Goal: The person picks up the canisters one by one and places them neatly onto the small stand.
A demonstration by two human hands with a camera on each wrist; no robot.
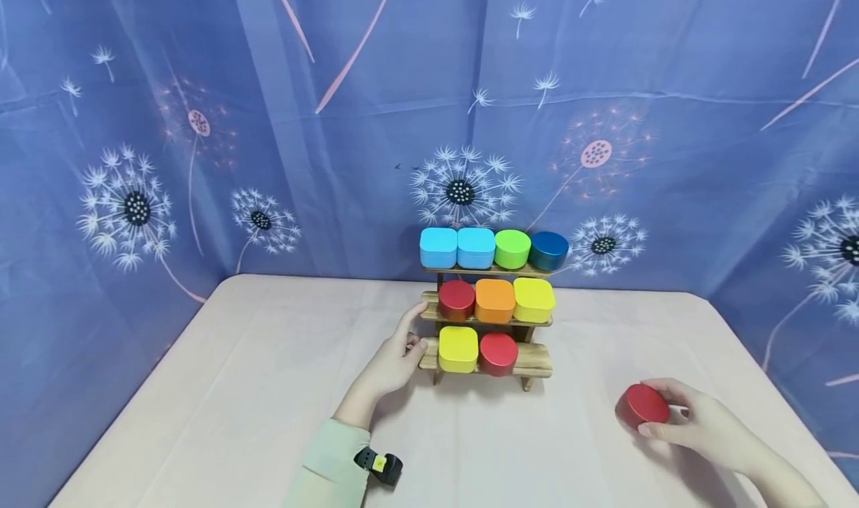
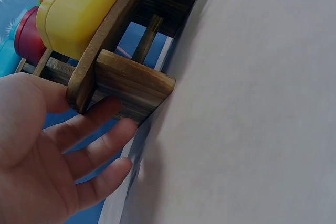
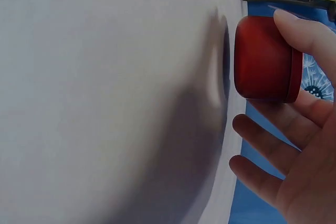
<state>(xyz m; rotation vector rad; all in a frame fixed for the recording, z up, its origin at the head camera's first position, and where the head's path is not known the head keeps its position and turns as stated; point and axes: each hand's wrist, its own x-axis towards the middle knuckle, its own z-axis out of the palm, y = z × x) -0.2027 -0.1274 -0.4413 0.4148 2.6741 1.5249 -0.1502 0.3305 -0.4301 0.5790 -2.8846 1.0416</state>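
A small red round tin [image 1: 644, 405] is pinched between the thumb and fingers of my right hand [image 1: 705, 427], at the table's right. The right wrist view has this red tin [image 3: 265, 59] just over the tablecloth, its lid toward the palm. My left hand [image 1: 392, 359] holds the left end of a three-tier wooden rack [image 1: 535, 359]. Close up, the thumb and index finger lie about the end of the rack's shelf [image 2: 83, 85], other fingers spread. A yellow square tin [image 1: 458, 349] and a red round tin [image 1: 499, 354] stand on the lowest shelf.
The middle shelf carries a dark red tin [image 1: 456, 300], an orange tin [image 1: 494, 300] and a yellow tin [image 1: 534, 300]. Several blue and green tins, including a lime one [image 1: 512, 249], line the top. Behind the table [image 1: 268, 389] hangs a blue dandelion-print curtain [image 1: 376, 157].
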